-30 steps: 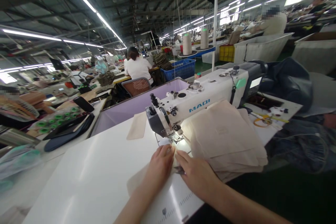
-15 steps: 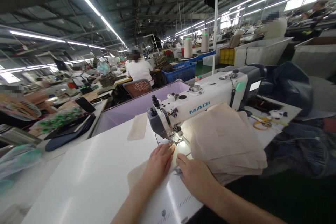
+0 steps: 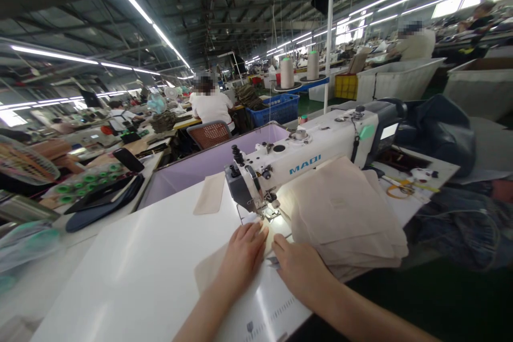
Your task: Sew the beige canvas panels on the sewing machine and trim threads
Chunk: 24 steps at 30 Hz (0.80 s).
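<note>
A beige fabric piece [image 3: 209, 268] lies on the white sewing table [image 3: 140, 262], partly covered by my left forearm. Its far end reaches the lit needle area of the sewing machine [image 3: 306, 159]. My left hand [image 3: 245, 250] rests flat on the fabric, fingers extended toward the presser foot. Close to its right, my right hand [image 3: 297, 263] has its fingers bent and its thumb and fingertips pinched at the fabric's near-right edge. A stack of beige fabric pieces [image 3: 344, 208] sits right of the needle, under the machine arm. Another small beige piece [image 3: 210, 192] lies left of the machine head.
Behind the table runs a lilac bin [image 3: 180, 173]. Thread cones [image 3: 287, 74] stand on a rack beside a white pole. Yellow-handled scissors [image 3: 401, 189] lie at the right end. Farther back are a blue basket [image 3: 274, 109] and a seated person [image 3: 210, 104].
My hands have shifted very slightly, with a little more fabric showing between them. The machine, the fabric stack and the loose piece stay in place.
</note>
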### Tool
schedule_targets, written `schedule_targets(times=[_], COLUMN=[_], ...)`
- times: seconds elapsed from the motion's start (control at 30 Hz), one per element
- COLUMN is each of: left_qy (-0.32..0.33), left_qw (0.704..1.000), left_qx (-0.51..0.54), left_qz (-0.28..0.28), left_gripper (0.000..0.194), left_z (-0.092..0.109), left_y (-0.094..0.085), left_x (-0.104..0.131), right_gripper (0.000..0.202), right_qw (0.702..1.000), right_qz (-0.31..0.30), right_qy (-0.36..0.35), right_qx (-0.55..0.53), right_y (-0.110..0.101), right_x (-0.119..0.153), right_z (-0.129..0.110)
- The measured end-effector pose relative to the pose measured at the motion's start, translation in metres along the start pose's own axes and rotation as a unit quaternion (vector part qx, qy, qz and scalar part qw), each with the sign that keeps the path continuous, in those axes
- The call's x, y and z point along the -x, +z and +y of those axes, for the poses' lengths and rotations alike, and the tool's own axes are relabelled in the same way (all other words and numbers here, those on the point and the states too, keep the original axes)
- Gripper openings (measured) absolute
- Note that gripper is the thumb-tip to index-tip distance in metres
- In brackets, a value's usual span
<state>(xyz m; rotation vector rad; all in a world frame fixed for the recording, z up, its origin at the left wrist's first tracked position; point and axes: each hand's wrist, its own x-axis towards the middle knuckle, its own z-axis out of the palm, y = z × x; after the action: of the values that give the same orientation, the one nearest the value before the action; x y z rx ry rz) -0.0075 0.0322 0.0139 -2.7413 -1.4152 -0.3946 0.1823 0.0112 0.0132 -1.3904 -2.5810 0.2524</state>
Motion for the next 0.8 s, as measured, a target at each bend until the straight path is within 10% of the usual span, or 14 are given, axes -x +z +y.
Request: schedule_targets(times=[0.23, 0.8], left_qy=[0.069, 0.061], left_qw=[0.997, 0.997], left_qx=[0.024, 0.039], left_qz=[-0.015, 0.007], left_gripper=[0.04, 0.033], left_z=[0.017, -0.023], left_y=[-0.01, -0.01], left_x=[0.017, -0.011], right_gripper=[0.038, 0.034], right_qw=[1.0, 1.0], right_qz=[0.002, 0.003], right_qy=[-0.013, 0.002], right_qx=[0.022, 0.014], right_y=[0.007, 0.004], right_x=[0.007, -0.002], right_z=[0.003, 0.0])
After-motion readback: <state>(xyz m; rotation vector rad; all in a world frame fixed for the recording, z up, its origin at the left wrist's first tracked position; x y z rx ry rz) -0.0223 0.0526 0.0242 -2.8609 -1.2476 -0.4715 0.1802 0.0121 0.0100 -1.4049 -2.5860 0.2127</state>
